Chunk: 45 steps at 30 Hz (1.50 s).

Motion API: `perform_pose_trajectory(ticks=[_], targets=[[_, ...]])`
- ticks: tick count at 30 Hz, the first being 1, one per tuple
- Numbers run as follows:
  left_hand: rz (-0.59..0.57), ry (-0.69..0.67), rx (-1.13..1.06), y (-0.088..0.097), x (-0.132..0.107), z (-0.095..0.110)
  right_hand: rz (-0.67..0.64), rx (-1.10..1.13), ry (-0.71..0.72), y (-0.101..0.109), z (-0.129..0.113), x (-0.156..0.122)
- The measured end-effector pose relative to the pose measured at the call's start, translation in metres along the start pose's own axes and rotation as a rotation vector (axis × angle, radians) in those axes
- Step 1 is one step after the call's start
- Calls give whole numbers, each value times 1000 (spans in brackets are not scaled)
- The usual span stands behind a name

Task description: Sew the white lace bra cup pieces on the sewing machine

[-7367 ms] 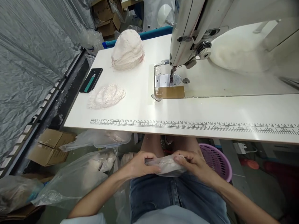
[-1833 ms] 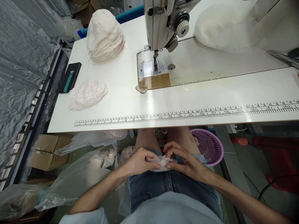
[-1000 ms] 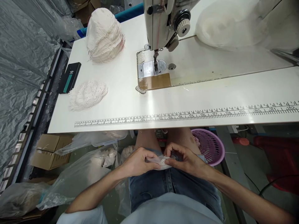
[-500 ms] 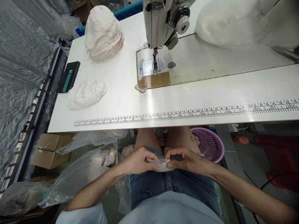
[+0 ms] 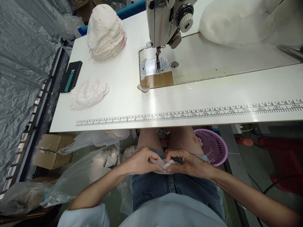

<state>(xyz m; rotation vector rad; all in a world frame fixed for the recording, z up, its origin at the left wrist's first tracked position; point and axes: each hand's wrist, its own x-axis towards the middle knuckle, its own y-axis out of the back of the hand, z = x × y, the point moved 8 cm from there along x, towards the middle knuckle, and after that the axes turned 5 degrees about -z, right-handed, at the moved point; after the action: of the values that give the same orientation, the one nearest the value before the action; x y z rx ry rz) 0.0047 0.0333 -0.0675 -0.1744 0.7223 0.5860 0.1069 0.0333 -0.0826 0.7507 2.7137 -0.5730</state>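
Both my hands rest on my lap below the table edge, over denim shorts. My left hand (image 5: pixel 140 162) is closed on the left side of a small white lace piece (image 5: pixel 165 164). My right hand (image 5: pixel 187 162) pinches the same piece from the right with curled fingers. The piece is mostly hidden between my fingers. On the white table (image 5: pixel 213 91) above stand a sewing machine (image 5: pixel 163 22), a tall stack of lace pieces (image 5: pixel 105 33) and a flat lace piece (image 5: pixel 88 94).
A black phone (image 5: pixel 70 76) lies at the table's left edge. A ruler strip (image 5: pixel 189 114) runs along the front edge. A purple basket (image 5: pixel 213 145) sits under the table by my right knee. Plastic bags (image 5: pixel 80 176) and cardboard boxes (image 5: pixel 50 150) crowd the floor at left.
My fingers have kept working the lace piece on my lap, the right hand's fingers curling tighter onto it. The view has shifted slightly; the things on the table have not moved.
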Motion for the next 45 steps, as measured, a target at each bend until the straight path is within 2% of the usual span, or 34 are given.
perform_pose_trajectory(ticks=[9, 13, 19, 26, 29, 32, 36, 40, 45], targets=[[17, 4, 35, 0, -1, 0, -17, 75, 8, 3, 4, -8], [22, 35, 37, -1, 1, 0, -31, 41, 14, 3, 3, -10], [89, -23, 92, 1, 3, 9, -34, -7, -26, 1, 5, -7], [1, -2, -94, -1, 1, -1, -24, 29, -25, 8, 9, -9], [-26, 22, -89, -3, 0, -1, -79, 72, -5, 2, 6, -7], [-33, 17, -66, -2, -2, 0, -64, 101, 4, 0, 3, -4], [-87, -9, -104, -3, -6, -6, -6, 143, -12, 8, 7, -7], [-65, 7, -97, 1, -9, -14, 14, 176, -30, 19, 16, -14], [-108, -22, -129, 1, -11, -10, 45, 171, -58, 29, 27, -20]])
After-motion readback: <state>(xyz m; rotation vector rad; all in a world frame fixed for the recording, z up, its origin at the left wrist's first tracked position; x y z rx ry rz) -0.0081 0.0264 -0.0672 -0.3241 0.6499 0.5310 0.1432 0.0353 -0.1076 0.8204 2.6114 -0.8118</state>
